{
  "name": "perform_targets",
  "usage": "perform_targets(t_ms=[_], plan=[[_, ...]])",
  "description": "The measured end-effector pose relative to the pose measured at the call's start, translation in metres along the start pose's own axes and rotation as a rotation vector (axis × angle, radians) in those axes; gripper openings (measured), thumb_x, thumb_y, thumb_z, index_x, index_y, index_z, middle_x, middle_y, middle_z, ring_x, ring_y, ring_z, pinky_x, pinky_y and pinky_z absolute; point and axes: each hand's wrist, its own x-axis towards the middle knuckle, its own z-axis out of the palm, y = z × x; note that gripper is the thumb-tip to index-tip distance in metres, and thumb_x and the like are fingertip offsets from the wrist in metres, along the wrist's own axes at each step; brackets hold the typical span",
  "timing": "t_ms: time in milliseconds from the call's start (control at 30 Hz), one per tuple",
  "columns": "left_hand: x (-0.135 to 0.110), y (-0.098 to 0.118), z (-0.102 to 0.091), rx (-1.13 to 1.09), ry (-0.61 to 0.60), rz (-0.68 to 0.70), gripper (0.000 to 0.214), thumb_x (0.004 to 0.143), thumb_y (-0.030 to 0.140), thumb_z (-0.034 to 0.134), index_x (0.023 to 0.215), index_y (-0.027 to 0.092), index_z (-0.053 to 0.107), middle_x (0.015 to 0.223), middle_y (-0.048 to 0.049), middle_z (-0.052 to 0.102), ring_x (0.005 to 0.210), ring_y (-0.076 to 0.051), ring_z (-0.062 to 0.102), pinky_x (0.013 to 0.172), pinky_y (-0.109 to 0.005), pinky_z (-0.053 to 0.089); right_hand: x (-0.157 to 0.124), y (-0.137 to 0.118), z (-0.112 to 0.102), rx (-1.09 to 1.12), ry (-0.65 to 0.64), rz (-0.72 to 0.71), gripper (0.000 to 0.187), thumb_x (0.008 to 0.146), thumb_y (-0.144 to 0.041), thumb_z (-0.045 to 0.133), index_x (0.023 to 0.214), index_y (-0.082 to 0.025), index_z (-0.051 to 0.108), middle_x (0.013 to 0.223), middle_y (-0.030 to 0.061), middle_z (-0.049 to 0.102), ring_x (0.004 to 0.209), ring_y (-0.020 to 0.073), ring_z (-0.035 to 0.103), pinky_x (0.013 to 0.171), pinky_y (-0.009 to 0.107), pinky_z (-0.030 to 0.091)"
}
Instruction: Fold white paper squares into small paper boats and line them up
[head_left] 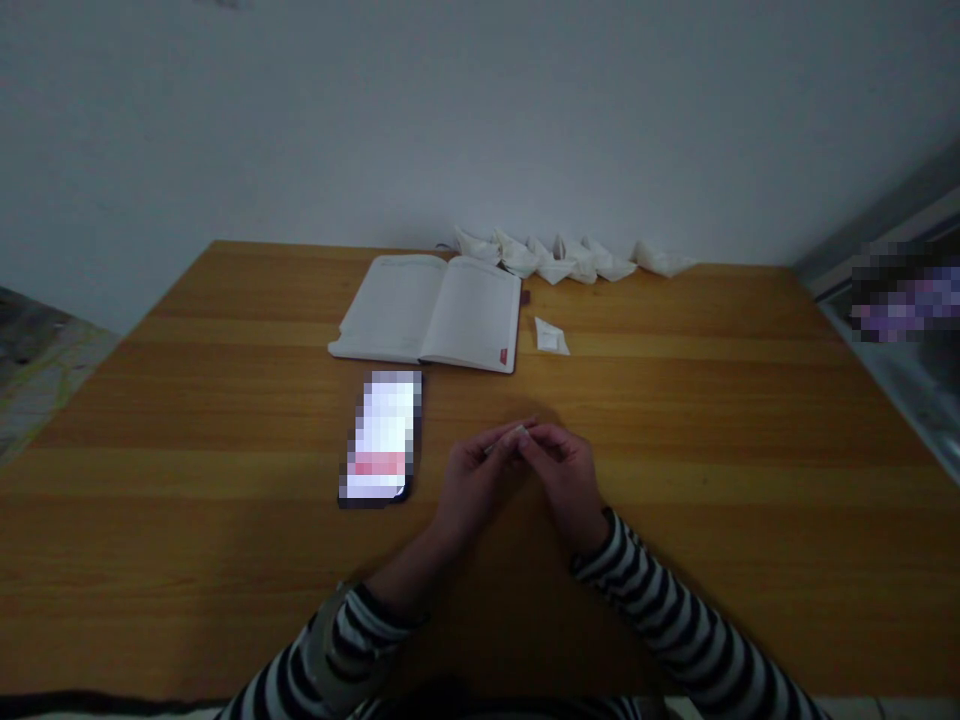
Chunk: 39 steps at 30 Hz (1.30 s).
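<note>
My left hand (472, 480) and my right hand (562, 472) meet fingertip to fingertip above the table, just right of the phone. Between them they pinch a small piece of white paper (517, 431); most of it is hidden behind the fingers and thumbs. Both hands are closed. A small folded white paper piece (551, 337) with slanted ends lies flat on the table beyond my right hand. Along the wall at the back, several folded white paper shapes with pointed tips (551, 262) stand in a row.
An open notebook (472, 310) with blank pages lies at the back middle of the wooden table (675, 420). A phone (381, 435) with its screen lit lies left of my hands. A pale wall (480, 120) rises at the table's far edge.
</note>
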Motion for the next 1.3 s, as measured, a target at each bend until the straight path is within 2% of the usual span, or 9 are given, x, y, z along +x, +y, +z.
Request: perform_targets(t_ms=[333, 433, 567, 733, 867, 967, 1100, 1200, 1300], plan=[[-0.003, 0.001, 0.003, -0.003, -0.082, 0.098, 0.036, 0.094, 0.043, 0.056, 0.110, 0.016, 0.075, 0.125, -0.0136, 0.070, 0.120, -0.027, 0.063, 0.108, -0.043, 0.046, -0.003, 0.000, 0.001, 0.038, 0.032, 0.053, 0.021, 0.075, -0.039, 0.077, 0.067, -0.021, 0.070, 0.066, -0.0001, 0.070, 0.063, 0.0144, 0.064, 0.065, 0.028, 0.056], [-0.003, -0.001, 0.004, -0.035, -0.069, 0.100, 0.034, 0.094, 0.041, 0.057, 0.111, 0.017, 0.074, 0.126, -0.0134, 0.070, 0.122, -0.026, 0.063, 0.109, -0.042, 0.045, -0.004, 0.002, 0.002, 0.072, 0.011, 0.058, 0.021, 0.075, -0.040, 0.076, 0.071, -0.021, 0.071, 0.070, 0.0001, 0.071, 0.066, 0.0147, 0.065, 0.070, 0.030, 0.058], [-0.005, -0.003, 0.007, -0.091, -0.037, 0.110, 0.037, 0.093, 0.037, 0.060, 0.126, 0.019, 0.064, 0.128, -0.0123, 0.068, 0.118, -0.024, 0.065, 0.106, -0.040, 0.048, -0.004, 0.001, 0.001, 0.105, -0.040, 0.053, 0.019, 0.078, -0.039, 0.075, 0.078, -0.021, 0.072, 0.076, 0.0005, 0.073, 0.071, 0.0148, 0.067, 0.073, 0.030, 0.058], [-0.006, -0.007, 0.007, 0.020, -0.016, 0.160, 0.036, 0.096, 0.036, 0.056, 0.126, 0.017, 0.061, 0.128, -0.0140, 0.068, 0.117, -0.024, 0.066, 0.102, -0.038, 0.051, -0.001, 0.003, 0.001, 0.103, -0.042, 0.053, 0.022, 0.077, -0.041, 0.076, 0.075, -0.021, 0.066, 0.072, -0.0010, 0.069, 0.064, 0.0133, 0.063, 0.064, 0.027, 0.056], [-0.005, -0.010, 0.002, 0.270, 0.008, 0.246, 0.044, 0.098, 0.035, 0.051, 0.138, 0.017, 0.047, 0.122, -0.0142, 0.071, 0.111, -0.023, 0.069, 0.096, -0.037, 0.054, 0.002, 0.004, 0.001, 0.044, 0.054, -0.053, 0.026, 0.074, -0.037, 0.079, 0.076, -0.023, 0.057, 0.077, -0.0020, 0.065, 0.067, 0.0131, 0.061, 0.063, 0.025, 0.053], [-0.005, -0.013, -0.002, 0.415, 0.024, 0.298, 0.050, 0.099, 0.032, 0.048, 0.146, 0.018, 0.036, 0.116, -0.0128, 0.074, 0.104, -0.022, 0.071, 0.094, -0.038, 0.055, 0.005, 0.002, -0.004, -0.081, 0.079, -0.186, 0.020, 0.077, -0.033, 0.077, 0.086, -0.024, 0.061, 0.083, -0.0009, 0.063, 0.076, 0.0147, 0.060, 0.071, 0.028, 0.052], [-0.004, -0.017, -0.003, 0.372, -0.051, 0.324, 0.061, 0.100, 0.032, 0.046, 0.154, 0.019, 0.021, 0.117, -0.0140, 0.072, 0.107, -0.022, 0.069, 0.097, -0.040, 0.053, 0.013, -0.004, -0.016, -0.326, 0.018, -0.292, 0.009, 0.082, -0.033, 0.073, 0.081, -0.024, 0.074, 0.082, 0.0021, 0.058, 0.080, 0.0181, 0.056, 0.070, 0.030, 0.049], [-0.004, -0.016, -0.002, 0.254, -0.088, 0.274, 0.068, 0.100, 0.035, 0.043, 0.157, 0.021, 0.009, 0.108, -0.0102, 0.075, 0.100, -0.020, 0.071, 0.095, -0.039, 0.054, 0.017, -0.007, -0.021, -0.410, 0.010, -0.355, 0.007, 0.080, -0.031, 0.075, 0.076, -0.026, 0.077, 0.082, 0.0027, 0.056, 0.083, 0.0200, 0.055, 0.073, 0.033, 0.049], [-0.004, -0.012, -0.004, 0.270, -0.055, 0.240, 0.069, 0.099, 0.039, 0.045, 0.158, 0.021, 0.014, 0.100, -0.0064, 0.075, 0.098, -0.018, 0.070, 0.095, -0.034, 0.053, 0.014, -0.006, -0.021, -0.460, 0.051, -0.404, 0.007, 0.079, -0.026, 0.074, 0.072, -0.025, 0.075, 0.084, 0.0029, 0.056, 0.085, 0.0209, 0.055, 0.078, 0.035, 0.048]])
